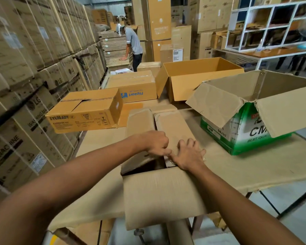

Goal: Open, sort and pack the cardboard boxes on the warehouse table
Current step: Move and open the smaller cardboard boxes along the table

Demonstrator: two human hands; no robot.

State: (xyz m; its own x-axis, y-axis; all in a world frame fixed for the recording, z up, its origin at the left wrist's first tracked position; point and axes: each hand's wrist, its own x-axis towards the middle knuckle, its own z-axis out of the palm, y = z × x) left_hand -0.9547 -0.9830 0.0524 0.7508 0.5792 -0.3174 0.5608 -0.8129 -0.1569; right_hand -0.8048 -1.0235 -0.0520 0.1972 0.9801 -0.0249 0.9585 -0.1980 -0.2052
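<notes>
A plain brown cardboard box point(159, 195) sits at the table's near edge, its near flap hanging down toward me and a dark gap showing inside. My left hand point(155, 143) has curled fingers gripping the edge of the left top flap point(140, 121). My right hand point(187, 155) lies with spread fingers on the right top flap point(173, 126), pressing it near the centre seam. Both hands meet over the box's opening.
An Eveready box point(85, 112) overhangs the table's left edge. Behind it lie a Flipkart box point(132, 87) and an open empty box point(201, 78). A green-and-white box point(244, 128) with raised flaps stands at right. Stacked LG cartons point(25, 68) wall the left. A person point(133, 46) works farther back.
</notes>
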